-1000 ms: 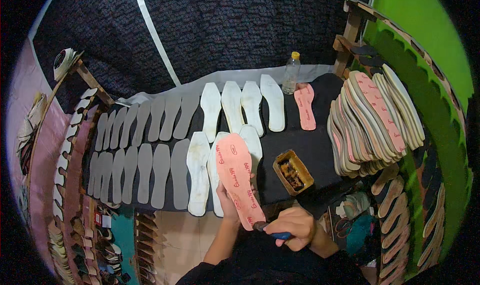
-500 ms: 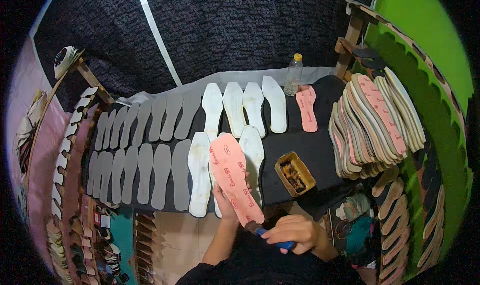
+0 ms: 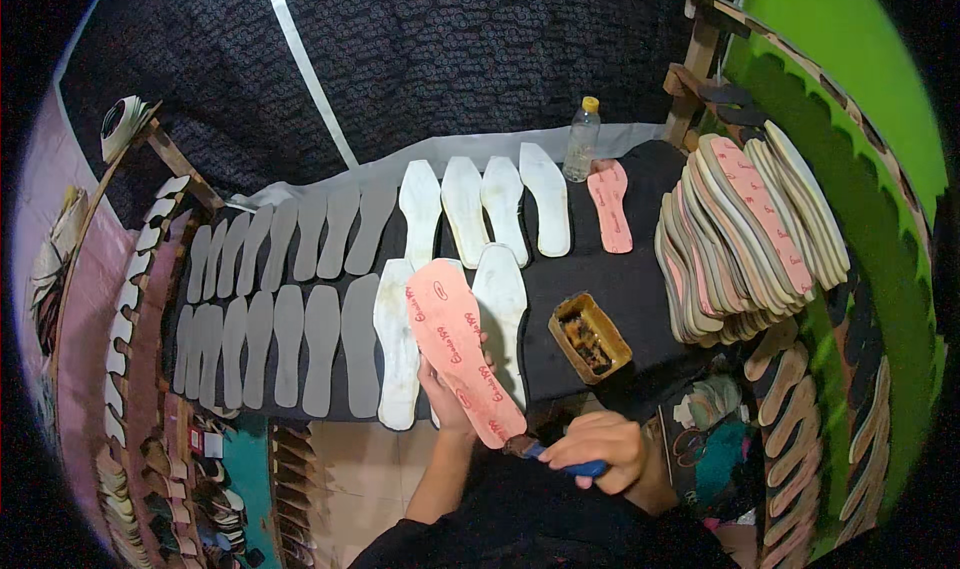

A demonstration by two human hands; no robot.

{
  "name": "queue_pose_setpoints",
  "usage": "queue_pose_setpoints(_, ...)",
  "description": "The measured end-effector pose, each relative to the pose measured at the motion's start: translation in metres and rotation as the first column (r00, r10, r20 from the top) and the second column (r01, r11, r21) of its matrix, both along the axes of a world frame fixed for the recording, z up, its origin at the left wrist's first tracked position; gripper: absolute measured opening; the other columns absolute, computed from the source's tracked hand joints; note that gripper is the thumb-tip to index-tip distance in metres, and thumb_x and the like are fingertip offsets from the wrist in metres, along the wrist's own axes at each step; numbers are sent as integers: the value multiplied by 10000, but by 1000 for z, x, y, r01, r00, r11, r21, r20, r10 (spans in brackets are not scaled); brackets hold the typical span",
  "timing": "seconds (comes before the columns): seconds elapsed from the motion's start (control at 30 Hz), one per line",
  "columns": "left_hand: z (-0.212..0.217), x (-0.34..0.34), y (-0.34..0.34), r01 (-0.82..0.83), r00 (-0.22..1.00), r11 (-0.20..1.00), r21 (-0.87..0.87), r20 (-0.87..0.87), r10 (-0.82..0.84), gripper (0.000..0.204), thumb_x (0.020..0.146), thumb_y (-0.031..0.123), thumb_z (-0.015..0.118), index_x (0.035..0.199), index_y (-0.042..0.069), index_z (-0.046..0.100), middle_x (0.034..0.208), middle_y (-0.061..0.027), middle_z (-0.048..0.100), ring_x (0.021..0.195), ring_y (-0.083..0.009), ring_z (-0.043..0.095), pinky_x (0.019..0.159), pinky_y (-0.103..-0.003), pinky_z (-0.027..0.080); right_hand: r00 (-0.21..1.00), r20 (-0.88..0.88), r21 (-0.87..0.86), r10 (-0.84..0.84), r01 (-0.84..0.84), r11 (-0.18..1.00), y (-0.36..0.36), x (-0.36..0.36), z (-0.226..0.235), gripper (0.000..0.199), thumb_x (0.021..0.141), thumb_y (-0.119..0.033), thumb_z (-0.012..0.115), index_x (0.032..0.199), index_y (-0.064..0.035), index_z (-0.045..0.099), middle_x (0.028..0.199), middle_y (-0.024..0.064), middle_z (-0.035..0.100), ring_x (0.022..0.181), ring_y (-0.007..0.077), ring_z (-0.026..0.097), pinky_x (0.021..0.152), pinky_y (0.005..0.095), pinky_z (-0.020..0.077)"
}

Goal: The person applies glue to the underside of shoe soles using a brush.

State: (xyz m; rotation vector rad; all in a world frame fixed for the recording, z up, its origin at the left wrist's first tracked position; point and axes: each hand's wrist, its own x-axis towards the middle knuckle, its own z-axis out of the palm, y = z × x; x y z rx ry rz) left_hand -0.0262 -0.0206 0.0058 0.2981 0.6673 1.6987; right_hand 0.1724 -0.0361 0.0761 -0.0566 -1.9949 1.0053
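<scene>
A pink insole [image 3: 455, 344] with red print is held up over the table by my left hand [image 3: 442, 389], whose fingers wrap its underside and right edge. My right hand [image 3: 605, 449] is closed round the blue handle of a brush [image 3: 565, 462]. The dark tip of the brush touches the insole's lower end. White insoles [image 3: 397, 369] lie under and beside the held one, some partly hidden by it. To the right, a yellowish tub [image 3: 590, 337] with brown, crusted contents stands on the black cloth.
Grey insoles [image 3: 300, 344] lie in two rows on the left. At the back stand a clear bottle [image 3: 582, 139] with a yellow cap and another pink insole [image 3: 610, 206]. A large pile of insoles [image 3: 740, 234] leans at right. Racks of shoe parts [image 3: 790, 449] flank both sides.
My right hand and the brush have shifted slightly right and up along the insole's lower end. The insole has moved a little left with my left hand. The whole view has shifted slightly.
</scene>
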Motion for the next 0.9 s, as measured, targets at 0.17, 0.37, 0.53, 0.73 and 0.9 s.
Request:
queue_pose_setpoints(0.17, -1, -4, -4, 64, 994, 996, 59, 87, -69, 587, 881, 480, 202, 1188, 33, 427, 989, -136, 578, 700, -203, 550, 611, -319, 471, 985, -71, -34, -158, 156, 987, 3, -6, 6, 199, 707, -93, 657, 869, 12, 609, 912, 154, 638, 680, 281, 622, 580, 342, 478)
queue_pose_setpoints(0.37, -4, -9, -4, 13, 999, 998, 65, 46, -16, 578, 885, 469, 201, 1177, 24, 427, 968, -137, 575, 687, -205, 539, 609, -329, 467, 996, 76, -1, -51, 51, 999, -1, -4, 2, 247, 629, -42, 676, 860, 16, 611, 882, 143, 641, 670, 272, 619, 582, 334, 481)
queue_pose_setpoints(0.53, -2, -11, -5, -11, 997, 999, 52, 78, 7, 593, 881, 495, 208, 1161, 25, 435, 953, -129, 568, 668, -199, 519, 592, -314, 446, 998, 20, -53, -66, 67, 996, 4, -3, 6, 220, 659, -64, 664, 859, 11, 612, 883, 148, 641, 673, 265, 624, 570, 326, 473)
queue_pose_setpoints(0.73, -7, -8, -7, 45, 994, 998, 46, 97, -49, 590, 880, 486, 204, 1172, 29, 436, 945, -144, 590, 695, -210, 559, 614, -324, 468, 995, -5, 53, -97, 98, 994, 2, -10, 3, 208, 808, -167, 595, 819, 41, 611, 836, 195, 641, 556, 249, 599, 489, 301, 447)
queue_pose_setpoints(0.9, -6, -8, -7, 79, 996, 997, 12, 43, -80, 607, 877, 505, 205, 1168, 28, 443, 959, -127, 585, 702, -198, 554, 613, -314, 466, 985, 2, 7, -174, 174, 985, 3, -9, 10, 240, 648, -75, 688, 862, 6, 614, 858, 131, 644, 651, 269, 619, 566, 337, 469)
